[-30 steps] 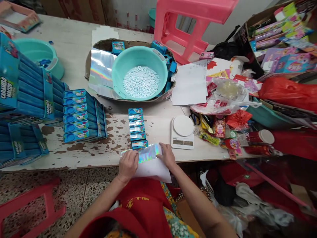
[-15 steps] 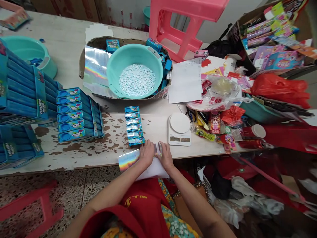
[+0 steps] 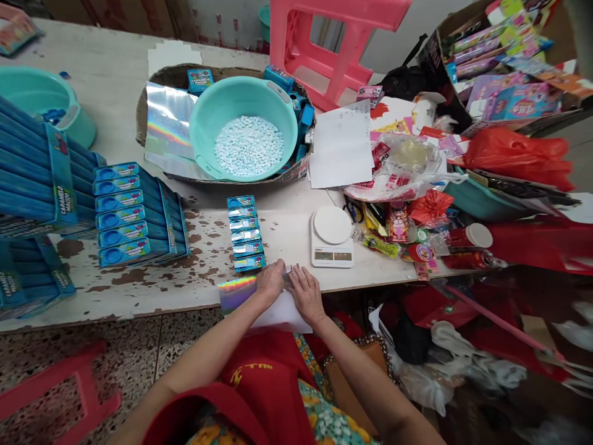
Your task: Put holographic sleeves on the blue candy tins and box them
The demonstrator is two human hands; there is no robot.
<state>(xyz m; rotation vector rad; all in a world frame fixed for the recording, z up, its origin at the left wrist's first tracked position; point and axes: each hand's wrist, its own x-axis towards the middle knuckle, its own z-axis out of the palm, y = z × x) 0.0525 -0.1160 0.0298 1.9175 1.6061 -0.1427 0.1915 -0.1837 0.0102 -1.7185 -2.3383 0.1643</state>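
At the table's front edge, a shiny rainbow-foil sheet (image 3: 236, 295) with a white side lies under both hands. My left hand (image 3: 270, 283) is closed on its upper edge, fingers bunched. My right hand (image 3: 306, 293) bends over the same edge beside it, fingers close together and the thumb hidden. A narrow, shiny folded strip (image 3: 288, 270) shows between the fingertips. Just beyond my left hand stands a short row of small blue candy boxes (image 3: 245, 235) marked "Caramelo Macizo". The sheet's lower white part hangs toward my red apron (image 3: 259, 358).
A white scale (image 3: 332, 238) stands right of the boxes. Behind is a teal basin (image 3: 199, 123) of pale candies in a cardboard tray. Blue box stacks (image 3: 134, 213) fill the left; bags (image 3: 393, 167), papers and a pink stool (image 3: 343, 55) crowd the right and back.
My right hand has shifted left, closer to my left hand, and its fingers now lie over the sheet's edge. The whole view has moved slightly; the boxes stay in place.
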